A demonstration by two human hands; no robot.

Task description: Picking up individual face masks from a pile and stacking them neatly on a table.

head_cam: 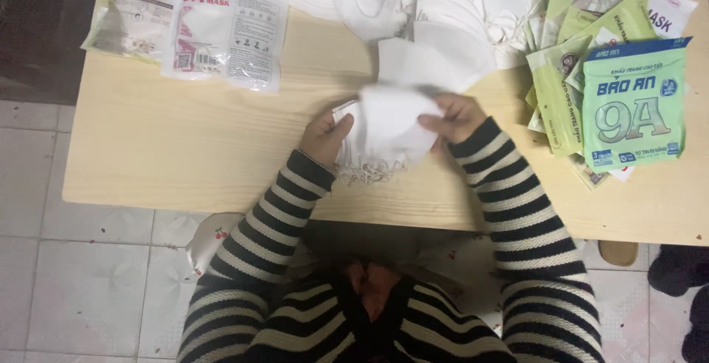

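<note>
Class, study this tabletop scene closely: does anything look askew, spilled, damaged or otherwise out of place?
Nothing looks damaged or spilled. The green packets at the table's right lie fanned unevenly rather than squared. Loose white masks sprawl along the far edge. Both hands, left hand and right hand, hold a white mask stack.

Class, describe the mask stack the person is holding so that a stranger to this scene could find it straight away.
Start at the pale wooden table and find its near edge, where two striped sleeves meet. Between the left hand and right hand sits a stack of white masks. Unlike the loose pile further back, it alone is gripped.
</note>
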